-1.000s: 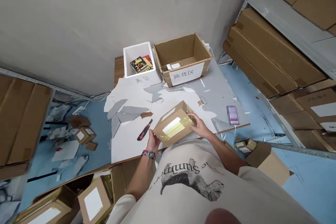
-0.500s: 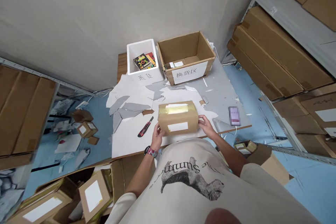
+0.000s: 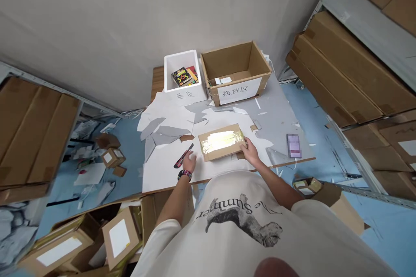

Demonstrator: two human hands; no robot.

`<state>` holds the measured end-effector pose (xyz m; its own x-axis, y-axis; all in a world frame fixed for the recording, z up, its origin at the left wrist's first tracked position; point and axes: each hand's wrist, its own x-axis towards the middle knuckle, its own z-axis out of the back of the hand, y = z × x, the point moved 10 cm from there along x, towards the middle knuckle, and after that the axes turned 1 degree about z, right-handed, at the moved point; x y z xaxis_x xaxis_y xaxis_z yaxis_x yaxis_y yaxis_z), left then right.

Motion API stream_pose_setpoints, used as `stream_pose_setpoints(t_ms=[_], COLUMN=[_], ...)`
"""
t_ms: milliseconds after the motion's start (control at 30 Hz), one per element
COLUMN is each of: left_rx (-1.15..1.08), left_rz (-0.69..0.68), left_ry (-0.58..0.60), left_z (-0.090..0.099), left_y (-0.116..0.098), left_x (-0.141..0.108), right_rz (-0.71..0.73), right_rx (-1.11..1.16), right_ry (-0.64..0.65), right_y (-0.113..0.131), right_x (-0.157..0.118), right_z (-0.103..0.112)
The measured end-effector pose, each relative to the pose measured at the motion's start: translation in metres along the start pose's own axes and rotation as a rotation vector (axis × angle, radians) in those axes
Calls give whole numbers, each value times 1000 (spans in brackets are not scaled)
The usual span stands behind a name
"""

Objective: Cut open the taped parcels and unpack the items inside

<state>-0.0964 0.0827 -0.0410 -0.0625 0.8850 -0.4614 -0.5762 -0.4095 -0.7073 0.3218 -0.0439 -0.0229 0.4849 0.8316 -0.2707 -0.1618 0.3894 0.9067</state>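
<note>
and here we go, the right hand (image 3: 250, 150) is on the near right corner of the cardboard parcel (image 3: 221, 142), fingers spread across its edge, no clear pinch. the left hand (image 3: 189, 162) sits loosely curled just beside the parcel's left end, holding nothing that i can see, with a bright woven wristband (image 3: 184, 175) on its wrist. the parcel lies flat on the white sheet (image 3: 162, 173) covering the table, shiny tape across its top. right by the left hand, a red and black box cutter (image 3: 183, 158) lies angled on that sheet!

further out, torn grey and white scraps (image 3: 159, 136) litter the table's left side, and a blurred, pixelated card (image 3: 294, 146) lies off to the right. at the far edge stand a white foam box (image 3: 172, 69) with books (image 3: 180, 76) inside and, just beside it, an open cardboard box (image 3: 235, 73) with a paper label (image 3: 239, 91). big brown cartons (image 3: 338, 69) fill the shelves on the right, while smaller parcels (image 3: 119, 238) pile up near left on the floor.
</note>
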Motion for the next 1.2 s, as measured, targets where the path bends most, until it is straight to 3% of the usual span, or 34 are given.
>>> stream_pose_setpoints(t_ms=[100, 167, 267, 333, 433, 500, 600, 633, 700, 800, 867, 1000, 1100, 1200], left_rx=[236, 325, 123, -58, -257, -390, -589, -621, -565, -453, -395, -231, -148, -118], left_rz=[37, 122, 216, 244, 259, 231, 26, -84, -179, -183, -181, -275, -409, -498], left_ry=[-173, -183, -123, -108, -119, -155, -110, -17, 178, 209, 115, 41, 143, 226], left_z=[41, 53, 53, 46, 35, 30, 22, 16, -1, -2, 8, 7, -18, -40], left_y=[12, 27, 45, 46, 33, 14, -37, -60, -91, -102, -95, -84, -90, -102], left_x=[23, 36, 50, 55, 55, 49, 23, 10, -20, -51, -59, -65, -68, -63], right_rz=[-21, -25, -42, -20, 112, 185, 174, 145, 57, -126, -217, -240, -180, -11], right_rx=[-31, -19, 12, 2, -20, 38, 231, 305, 455, 638, 673, 523, 216, -191], right_ry=[-3, 16, 30, -47, -209, -235, -99, -8, 224, 493, 490, 336, 328, 389], right_y=[-1, 1, 7, 17, 50, 75, 105, 113, 127, 134, 127, 103, 94, 104], right_x=[-3, -5, -6, -6, -10, -13, -14, -15, -19, -29, -28, -12, -5, -3], right_z=[0, -1, 5, 17, 33, 29, -3, -20, -59, -105, -111, -83, -48, -21])
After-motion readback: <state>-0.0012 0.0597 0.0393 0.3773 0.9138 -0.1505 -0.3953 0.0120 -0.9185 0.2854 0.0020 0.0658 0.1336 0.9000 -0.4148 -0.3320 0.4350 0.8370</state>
